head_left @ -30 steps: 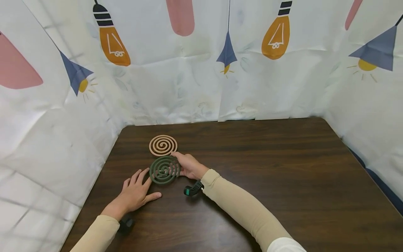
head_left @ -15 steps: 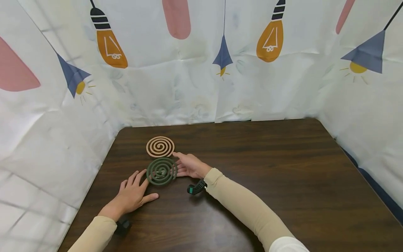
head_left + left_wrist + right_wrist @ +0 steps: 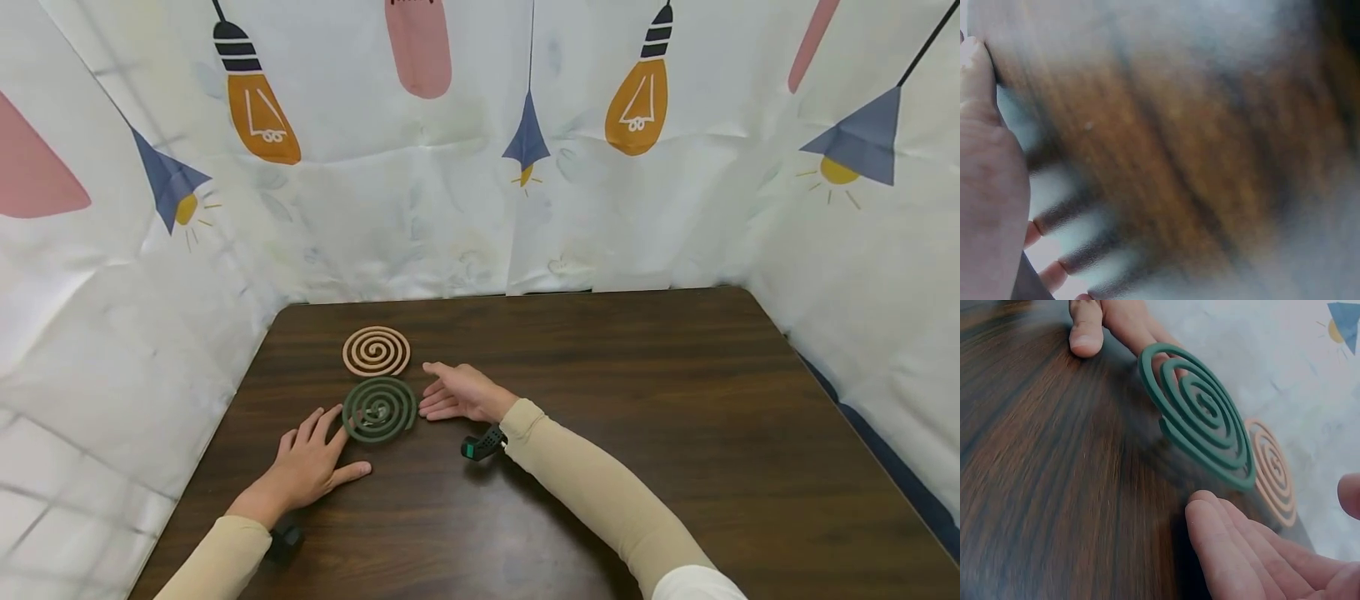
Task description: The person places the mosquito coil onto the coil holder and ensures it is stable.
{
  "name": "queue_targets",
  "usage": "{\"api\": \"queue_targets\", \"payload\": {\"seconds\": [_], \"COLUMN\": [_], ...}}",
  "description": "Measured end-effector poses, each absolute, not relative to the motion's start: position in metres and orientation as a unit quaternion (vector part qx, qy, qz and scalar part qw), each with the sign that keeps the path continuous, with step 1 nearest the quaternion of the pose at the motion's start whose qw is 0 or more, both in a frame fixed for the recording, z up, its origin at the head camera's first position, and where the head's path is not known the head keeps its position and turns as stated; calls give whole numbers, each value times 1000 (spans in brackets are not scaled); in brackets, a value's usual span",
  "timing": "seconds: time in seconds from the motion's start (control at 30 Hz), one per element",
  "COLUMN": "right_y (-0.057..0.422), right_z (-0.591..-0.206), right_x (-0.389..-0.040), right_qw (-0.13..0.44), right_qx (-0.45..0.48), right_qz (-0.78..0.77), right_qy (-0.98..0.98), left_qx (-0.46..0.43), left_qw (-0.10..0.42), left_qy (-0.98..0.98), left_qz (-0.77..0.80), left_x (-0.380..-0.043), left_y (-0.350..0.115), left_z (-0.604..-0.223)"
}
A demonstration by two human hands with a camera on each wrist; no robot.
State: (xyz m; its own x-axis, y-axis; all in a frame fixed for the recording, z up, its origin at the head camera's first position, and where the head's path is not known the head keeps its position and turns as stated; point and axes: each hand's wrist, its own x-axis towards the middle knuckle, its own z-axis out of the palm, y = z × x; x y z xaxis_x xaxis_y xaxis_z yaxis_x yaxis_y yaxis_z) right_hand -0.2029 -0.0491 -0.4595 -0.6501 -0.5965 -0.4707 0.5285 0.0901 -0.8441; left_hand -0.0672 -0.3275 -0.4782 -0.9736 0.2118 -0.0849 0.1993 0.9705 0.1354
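Observation:
A green mosquito coil (image 3: 379, 409) lies level near the left of the table, with a small grey piece showing through its gaps near the middle. My left hand (image 3: 303, 462) is spread palm down, its fingers reaching the coil's left edge and showing through its turns in the right wrist view. The left wrist view shows only my left palm (image 3: 991, 194) and some fingertips over blurred wood. Just right of the green coil is my right hand (image 3: 468, 393), apart from it, fingers extended and holding nothing. A tan mosquito coil (image 3: 377, 351) lies just beyond the green one.
The dark wood table (image 3: 637, 417) stretches to the right. A white printed curtain (image 3: 465, 208) hangs behind it and along both sides. Each wrist carries a black strap, the right strap (image 3: 483, 443) with a green mark.
My right hand has come out from the green coil's right edge, where its fingers were under the turns, and moved right. The left hand stays at the left edge. The head view shifts slightly.

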Motion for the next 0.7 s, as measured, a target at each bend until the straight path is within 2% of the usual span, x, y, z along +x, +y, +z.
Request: {"api": "queue_targets", "payload": {"seconds": [0.27, 0.7], "right_y": [-20, 52], "right_z": [-457, -449], "right_x": [-208, -219], "right_qw": [402, 353], "right_qx": [-20, -16], "right_qz": [-681, -710], "right_qy": [611, 609], "left_qx": [115, 94], "left_qw": [23, 62], "left_qy": [989, 988], "left_qz": [86, 101], "left_x": [-64, -64], "left_y": [-324, -322], "left_z": [-474, -470]}}
